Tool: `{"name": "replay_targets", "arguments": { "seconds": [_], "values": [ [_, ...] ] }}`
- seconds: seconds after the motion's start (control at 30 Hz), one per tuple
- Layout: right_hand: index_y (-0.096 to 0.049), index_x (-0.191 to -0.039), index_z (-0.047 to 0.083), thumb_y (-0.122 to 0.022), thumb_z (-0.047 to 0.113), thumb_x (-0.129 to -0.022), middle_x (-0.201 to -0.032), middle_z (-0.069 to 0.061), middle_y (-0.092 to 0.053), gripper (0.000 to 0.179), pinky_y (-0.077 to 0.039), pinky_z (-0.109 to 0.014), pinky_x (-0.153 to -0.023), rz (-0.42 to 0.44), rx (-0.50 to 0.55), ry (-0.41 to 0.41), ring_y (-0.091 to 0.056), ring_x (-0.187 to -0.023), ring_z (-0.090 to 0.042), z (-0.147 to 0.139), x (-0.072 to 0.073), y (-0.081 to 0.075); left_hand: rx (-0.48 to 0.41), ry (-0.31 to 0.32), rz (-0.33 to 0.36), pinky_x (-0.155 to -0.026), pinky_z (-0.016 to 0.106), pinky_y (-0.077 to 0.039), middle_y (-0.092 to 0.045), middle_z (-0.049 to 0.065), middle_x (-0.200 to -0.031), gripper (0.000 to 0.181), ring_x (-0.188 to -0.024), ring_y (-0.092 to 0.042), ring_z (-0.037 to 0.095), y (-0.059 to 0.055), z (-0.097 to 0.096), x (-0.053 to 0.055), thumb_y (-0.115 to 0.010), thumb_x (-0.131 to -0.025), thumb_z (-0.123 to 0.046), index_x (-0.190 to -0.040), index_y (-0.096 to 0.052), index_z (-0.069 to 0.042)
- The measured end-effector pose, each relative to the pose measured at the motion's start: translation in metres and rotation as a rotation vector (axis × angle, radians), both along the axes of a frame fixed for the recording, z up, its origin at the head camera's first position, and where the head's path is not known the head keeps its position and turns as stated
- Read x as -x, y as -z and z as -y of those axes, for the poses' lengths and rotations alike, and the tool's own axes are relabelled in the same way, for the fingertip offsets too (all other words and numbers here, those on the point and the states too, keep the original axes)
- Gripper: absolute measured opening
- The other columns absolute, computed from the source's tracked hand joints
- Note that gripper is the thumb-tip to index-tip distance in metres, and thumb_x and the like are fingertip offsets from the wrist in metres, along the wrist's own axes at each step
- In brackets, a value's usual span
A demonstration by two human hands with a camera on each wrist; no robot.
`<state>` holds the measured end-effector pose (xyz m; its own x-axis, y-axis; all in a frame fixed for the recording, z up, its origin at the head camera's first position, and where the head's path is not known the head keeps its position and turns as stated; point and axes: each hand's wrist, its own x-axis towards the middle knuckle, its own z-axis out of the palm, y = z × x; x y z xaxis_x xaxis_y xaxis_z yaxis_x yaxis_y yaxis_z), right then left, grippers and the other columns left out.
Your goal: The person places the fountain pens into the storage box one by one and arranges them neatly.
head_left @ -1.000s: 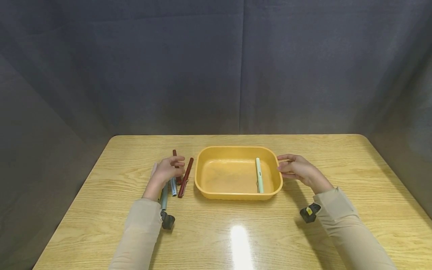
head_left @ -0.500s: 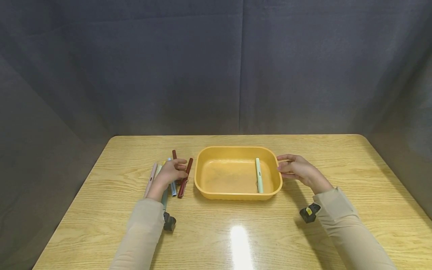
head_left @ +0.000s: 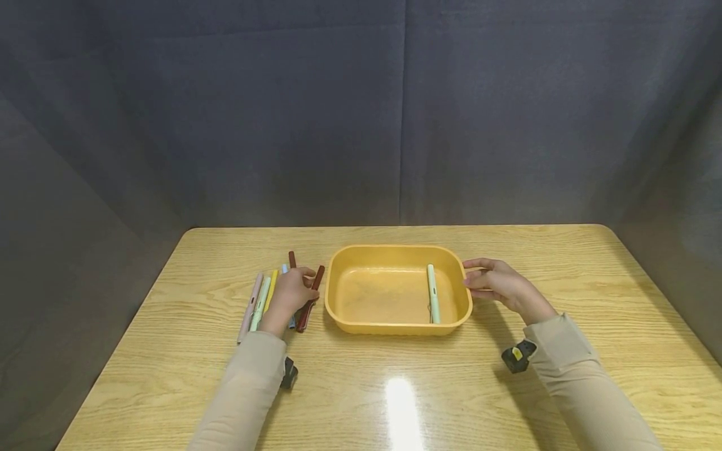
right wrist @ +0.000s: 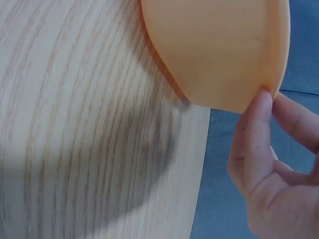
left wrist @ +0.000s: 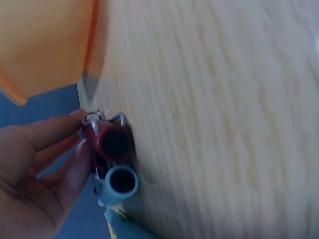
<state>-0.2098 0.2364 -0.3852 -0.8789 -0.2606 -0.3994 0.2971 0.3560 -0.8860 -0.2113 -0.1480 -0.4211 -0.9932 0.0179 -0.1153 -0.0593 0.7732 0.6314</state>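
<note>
My left hand [head_left: 290, 291] has its thumb and fingertips at a dark red pen [head_left: 318, 275], pinching it near the clip in the left wrist view. Another dark red pen [head_left: 292, 258] and a light blue pen [left wrist: 121, 180] lie right beside it, partly hidden by the hand. At the right end of a yellow tray [head_left: 361, 327], my right hand [head_left: 502, 285] holds the rim with its fingertips, the thumb against the outer wall. Inside the tray lies one pale green pen [head_left: 433, 293], near its right side.
Left of the left hand lie a pink pen [head_left: 250, 308], a light green pen [head_left: 261, 304] and a yellow pen [head_left: 271, 289]. A teal pen [left wrist: 129, 228] shows low in the left wrist view. The wooden table [head_left: 451, 388] ends at a dark curtain [head_left: 304, 125].
My left hand has moved slightly right and down to the nearer dark red pen, which shifts a little. The pink, light green and yellow pens come into fuller view. The right hand stays still.
</note>
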Motion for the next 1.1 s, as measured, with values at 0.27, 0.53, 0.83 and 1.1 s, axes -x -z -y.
{"name": "replay_targets", "arguments": {
  "seconds": [0.27,0.53,0.83,1.1],
  "values": [
    [-0.025,-0.144,-0.010,-0.055,0.007,-0.094,-0.100,0.001,-0.055,0.060,-0.057,-0.018,-0.082,0.009,-0.004,0.004,-0.061,-0.082,0.000,0.001,0.000,-0.001,0.057,0.000,0.003,-0.079,0.038,-0.059,-0.072,0.019,-0.100,0.042,-0.087,-0.069,0.028,0.000,-0.002,0.003,-0.071,-0.080,-0.001,-0.120,-0.062,0.005],
    [-0.024,-0.144,-0.010,-0.055,0.009,-0.094,-0.103,0.000,-0.055,0.062,-0.058,-0.018,-0.082,0.006,-0.002,-0.008,-0.061,-0.084,-0.001,0.000,0.001,-0.001,-0.064,-0.024,0.034,-0.077,0.037,-0.060,-0.070,0.023,-0.106,0.042,-0.092,-0.069,0.032,-0.001,0.007,0.005,-0.065,-0.080,-0.001,-0.121,-0.061,0.004],
    [-0.024,-0.144,-0.010,-0.054,0.007,-0.094,-0.097,0.004,-0.057,0.060,-0.058,-0.017,-0.080,0.007,0.011,-0.006,-0.062,-0.082,0.000,0.001,0.002,-0.002,-0.195,-0.069,0.043,-0.069,0.025,-0.058,-0.067,0.024,-0.115,0.043,-0.094,-0.068,0.031,-0.009,0.014,0.004,-0.064,-0.084,-0.006,-0.126,-0.059,0.000],
    [-0.025,-0.143,-0.010,-0.054,0.006,-0.094,-0.094,0.004,-0.058,0.060,-0.058,-0.016,-0.079,0.015,0.026,0.001,-0.062,-0.081,-0.001,0.002,0.000,-0.002,-0.288,-0.144,0.026,-0.062,0.015,-0.052,-0.064,0.024,-0.118,0.044,-0.093,-0.065,0.026,-0.022,0.015,0.003,-0.063,-0.087,-0.008,-0.130,-0.056,-0.001]
  ]
}}
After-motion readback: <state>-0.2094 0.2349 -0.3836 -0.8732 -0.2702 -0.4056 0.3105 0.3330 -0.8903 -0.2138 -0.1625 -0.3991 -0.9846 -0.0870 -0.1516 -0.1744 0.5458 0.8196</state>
